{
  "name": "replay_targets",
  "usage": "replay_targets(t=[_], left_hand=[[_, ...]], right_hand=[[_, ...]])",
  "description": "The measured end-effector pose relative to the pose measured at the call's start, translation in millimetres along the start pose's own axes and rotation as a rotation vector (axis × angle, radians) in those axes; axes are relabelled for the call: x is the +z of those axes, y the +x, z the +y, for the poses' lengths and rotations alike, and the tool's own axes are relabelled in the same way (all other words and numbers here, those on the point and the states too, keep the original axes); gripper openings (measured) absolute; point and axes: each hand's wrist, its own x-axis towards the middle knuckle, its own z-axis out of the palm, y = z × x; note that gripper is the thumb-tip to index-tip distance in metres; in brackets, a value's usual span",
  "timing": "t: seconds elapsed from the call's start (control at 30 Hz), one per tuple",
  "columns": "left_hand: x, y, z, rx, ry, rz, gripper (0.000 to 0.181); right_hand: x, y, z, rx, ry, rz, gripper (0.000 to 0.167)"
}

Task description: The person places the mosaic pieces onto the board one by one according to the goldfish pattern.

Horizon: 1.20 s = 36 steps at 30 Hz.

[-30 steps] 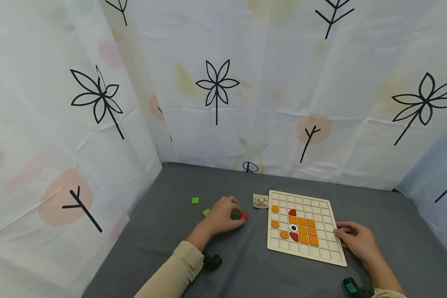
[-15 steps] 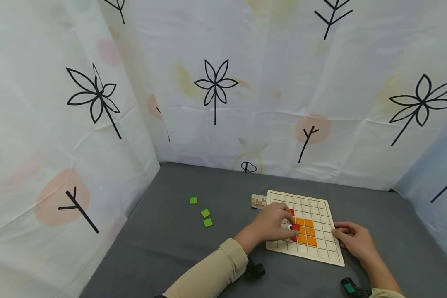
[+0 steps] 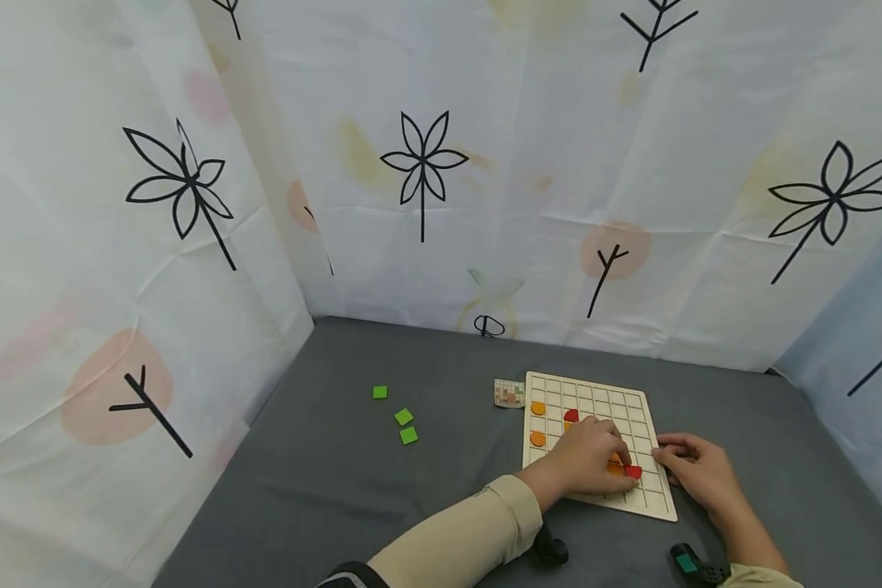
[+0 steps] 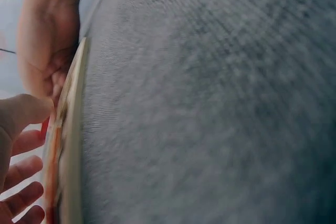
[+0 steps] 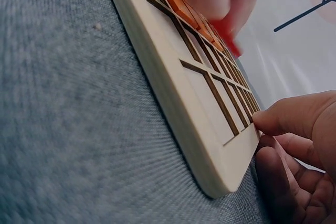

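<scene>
My left hand is over the right part of a wooden grid board and pinches a small red tile between thumb and fingers. In the right wrist view the red tile appears blurred, just above the board's grid. My right hand grips the board's right edge, its thumb on top and the other fingers curled below the rim. Orange round tiles sit in cells at the left, with a red tile farther right. The left hand hides most of the orange square tiles.
Several green square tiles lie on the grey cloth left of the board. A small pattern card touches the board's upper left edge. White printed curtains enclose the table at the back and sides.
The left hand has picked up the red tile from the cloth and carried it rightward across the board. The right hand has kept its hold on the board's edge.
</scene>
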Motion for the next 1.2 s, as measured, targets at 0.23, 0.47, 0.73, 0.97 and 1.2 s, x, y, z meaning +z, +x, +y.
replay_targets(t=[0.23, 0.47, 0.73, 0.97, 1.2], left_hand=[[6.5, 3.6, 4.4, -0.036, 0.070, 0.006, 0.027], [10.0, 3.1, 3.3, -0.052, 0.080, -0.007, 0.028], [6.0, 0.4, 3.7, -0.030, 0.090, -0.012, 0.024], [3.9, -2.5, 3.3, -0.017, 0.063, -0.018, 0.025], [6.0, -2.9, 3.4, -0.022, 0.067, -0.022, 0.026]], right_hand=[[-0.7, 0.6, -0.6, 0.006, -0.007, 0.006, 0.054], [-1.8, 0.3, -1.9, 0.000, 0.001, 0.003, 0.053], [-1.9, -1.0, -3.0, -0.004, 0.002, -0.003, 0.052], [-0.3, -0.8, -1.8, 0.001, -0.002, -0.001, 0.053], [0.4, -1.4, -0.7, -0.009, -0.003, 0.005, 0.052]])
